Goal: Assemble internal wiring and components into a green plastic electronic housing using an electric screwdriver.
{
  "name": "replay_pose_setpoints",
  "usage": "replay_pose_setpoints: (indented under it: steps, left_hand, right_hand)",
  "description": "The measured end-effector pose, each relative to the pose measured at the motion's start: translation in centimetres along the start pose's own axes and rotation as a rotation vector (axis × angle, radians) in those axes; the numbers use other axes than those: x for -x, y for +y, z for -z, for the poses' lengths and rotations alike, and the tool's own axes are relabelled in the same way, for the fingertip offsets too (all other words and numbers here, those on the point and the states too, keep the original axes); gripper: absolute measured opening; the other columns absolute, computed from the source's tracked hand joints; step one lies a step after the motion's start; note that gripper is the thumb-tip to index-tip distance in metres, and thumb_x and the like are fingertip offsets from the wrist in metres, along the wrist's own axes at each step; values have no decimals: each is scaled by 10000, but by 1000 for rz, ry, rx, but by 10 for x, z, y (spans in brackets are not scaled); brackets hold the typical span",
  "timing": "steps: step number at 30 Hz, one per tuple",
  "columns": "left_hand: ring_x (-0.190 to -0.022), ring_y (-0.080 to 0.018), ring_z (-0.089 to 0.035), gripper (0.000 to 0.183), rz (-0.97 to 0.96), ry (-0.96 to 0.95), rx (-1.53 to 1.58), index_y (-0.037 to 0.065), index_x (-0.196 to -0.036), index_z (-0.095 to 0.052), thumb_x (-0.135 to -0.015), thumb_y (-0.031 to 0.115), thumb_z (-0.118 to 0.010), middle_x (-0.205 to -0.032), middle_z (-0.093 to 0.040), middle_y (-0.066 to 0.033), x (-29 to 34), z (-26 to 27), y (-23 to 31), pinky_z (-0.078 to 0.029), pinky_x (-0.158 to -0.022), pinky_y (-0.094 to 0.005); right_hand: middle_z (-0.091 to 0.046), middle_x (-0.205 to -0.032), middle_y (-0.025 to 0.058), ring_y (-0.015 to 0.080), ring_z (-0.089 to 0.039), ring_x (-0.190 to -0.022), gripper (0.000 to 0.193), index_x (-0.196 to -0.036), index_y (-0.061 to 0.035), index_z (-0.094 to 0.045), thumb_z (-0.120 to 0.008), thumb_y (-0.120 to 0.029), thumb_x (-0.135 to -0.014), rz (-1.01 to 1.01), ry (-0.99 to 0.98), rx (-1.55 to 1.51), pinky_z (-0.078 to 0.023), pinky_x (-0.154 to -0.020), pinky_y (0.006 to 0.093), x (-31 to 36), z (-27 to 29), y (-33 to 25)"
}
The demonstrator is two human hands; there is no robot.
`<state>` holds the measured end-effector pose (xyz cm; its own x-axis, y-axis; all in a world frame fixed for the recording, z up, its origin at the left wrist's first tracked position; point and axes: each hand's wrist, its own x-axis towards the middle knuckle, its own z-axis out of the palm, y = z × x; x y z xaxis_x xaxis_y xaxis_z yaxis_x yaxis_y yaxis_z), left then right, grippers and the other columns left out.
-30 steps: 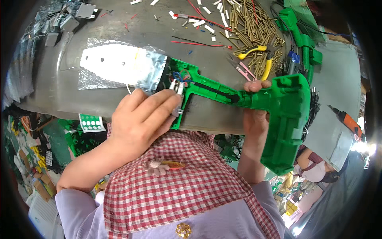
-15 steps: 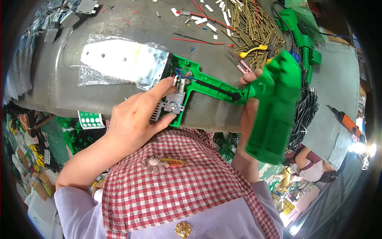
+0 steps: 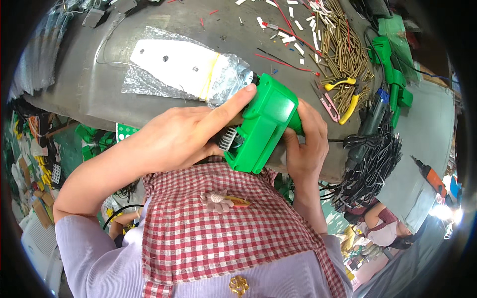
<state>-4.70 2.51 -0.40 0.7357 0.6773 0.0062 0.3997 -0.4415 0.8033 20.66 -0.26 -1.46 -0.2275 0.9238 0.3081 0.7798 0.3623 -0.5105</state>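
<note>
a grey worktop [image 3: 99,89] carries a white tapered panel [image 3: 171,67] in clear plastic, far left of the green plastic tool housing [image 3: 272,116], which is held over the near edge. the right hand [image 3: 308,141] grasps the housing's right side; the left hand [image 3: 184,131] meets its left end, index finger extended, full grip unclear. yellow-handled pliers [image 3: 354,107] lie right.

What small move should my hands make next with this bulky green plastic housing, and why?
Probably ease the bulky green plastic housing level over the pale grey finned part: those fins show at the housing's left edge, with your left hand there and your right hand gripping the opposite side.
</note>
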Motion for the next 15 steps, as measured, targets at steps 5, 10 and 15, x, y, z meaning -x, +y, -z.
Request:
replay_pose_setpoints:
  steps: [5,10,15]
  left_hand:
    - [-871,-347,-646,1033,-40,115,35,-9,-1470,-148,-658,113,-776,-1086,-650,-162,3,-11,-9,-538,-755,-388]
    - [-918,-352,-647,1030,-49,182,79,-4,-1471,-156,-661,129,-779,-1073,-658,-163,3,-18,-10,-539,-778,-389]
    - [-928,-343,-648,1031,-9,173,113,16,-1476,-161,-657,108,-781,-1080,-661,-154,3,-19,-9,-541,-794,-383]
  right_hand:
    - [-602,-1185,150,337,-559,-1095,454,-1223,-37,-547,-644,-68,-780,-52,-129,27,-381,-946,405,-19,7,-5]
    - [-525,-1261,184,334,-440,-1212,651,-1341,-4,-410,-651,-230,-780,-411,-197,-549,-267,-1036,456,-35,6,-24]
    - [-408,-1319,204,355,-366,-1250,891,-1391,-16,-328,-716,-332,-653,-30,-277,87,-227,-1036,519,-38,-8,-44]
